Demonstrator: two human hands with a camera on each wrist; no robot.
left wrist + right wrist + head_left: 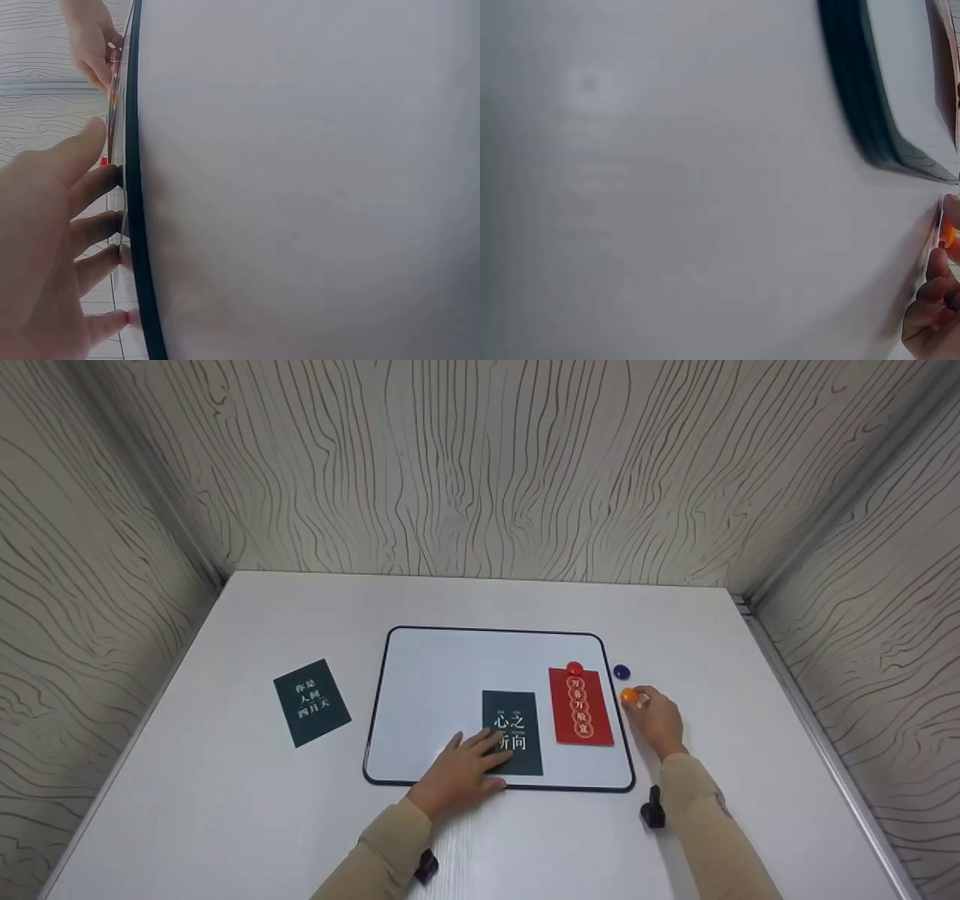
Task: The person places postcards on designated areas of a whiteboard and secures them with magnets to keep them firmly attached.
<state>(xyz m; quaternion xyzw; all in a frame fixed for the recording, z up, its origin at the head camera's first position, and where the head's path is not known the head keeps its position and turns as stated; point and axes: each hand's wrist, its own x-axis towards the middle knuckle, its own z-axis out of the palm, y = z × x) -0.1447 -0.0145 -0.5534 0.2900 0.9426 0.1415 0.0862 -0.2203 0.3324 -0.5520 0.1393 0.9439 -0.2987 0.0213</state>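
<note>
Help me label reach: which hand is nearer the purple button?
Right: the right hand is close beside the purple button, pinching an orange button; the left hand lies farther left, on a green card.

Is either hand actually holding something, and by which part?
The right hand pinches the orange round magnet by its sides, between thumb and finger. The left hand only rests on the dark green card on the whiteboard.

Lone card (313, 703) left of the whiteboard (435, 682)! On it, inner card (523, 724) left of outer card (582, 709), edge magnet (574, 668) on the latter's far end. Just off right, rear magnet (622, 672) behind front magnet (628, 695).
</note>
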